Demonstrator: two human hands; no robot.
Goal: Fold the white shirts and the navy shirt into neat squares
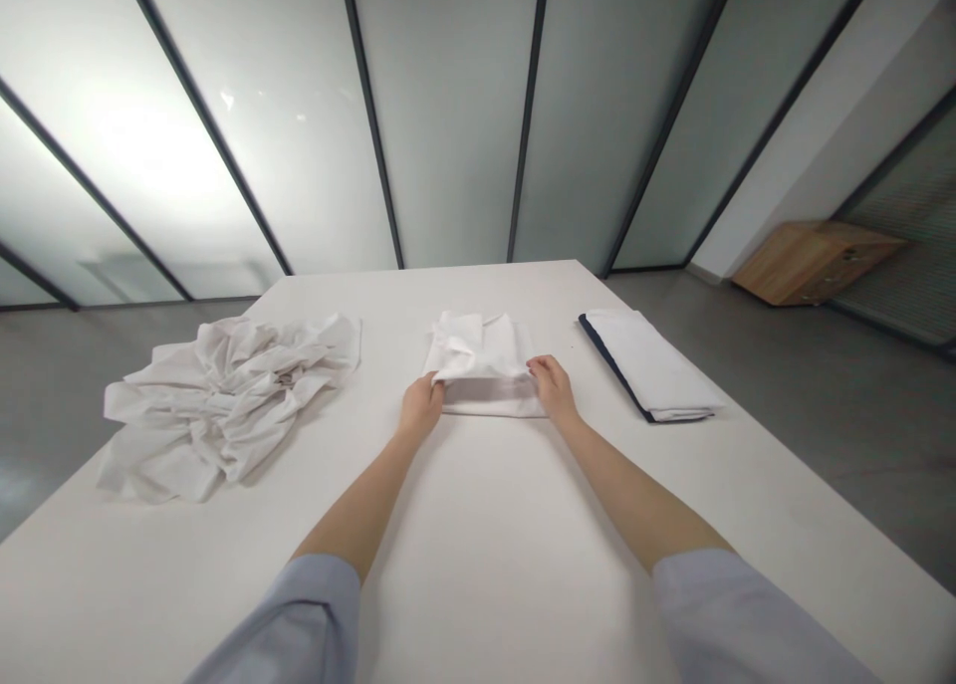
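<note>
A folded white garment [482, 350] lies in the middle of the white table [493, 525], with its upper layer bunched and doubled over a lower layer. My left hand [420, 407] grips its near left corner, at the edge of the upper layer. My right hand [554, 388] holds the same layer's right edge, fingers resting on top. To the left, a crumpled white cloth [224, 405] lies in a loose heap, apart from both hands. On the right, a neatly folded white garment with dark navy trim [649, 365] lies nearer my right hand.
The table's far and side edges drop to a grey floor [843, 405]. Frosted glass panels with dark frames [448, 116] stand beyond it. A low wooden cabinet [814, 263] sits on the floor at the far right. Pale blue sleeves cover my upper arms.
</note>
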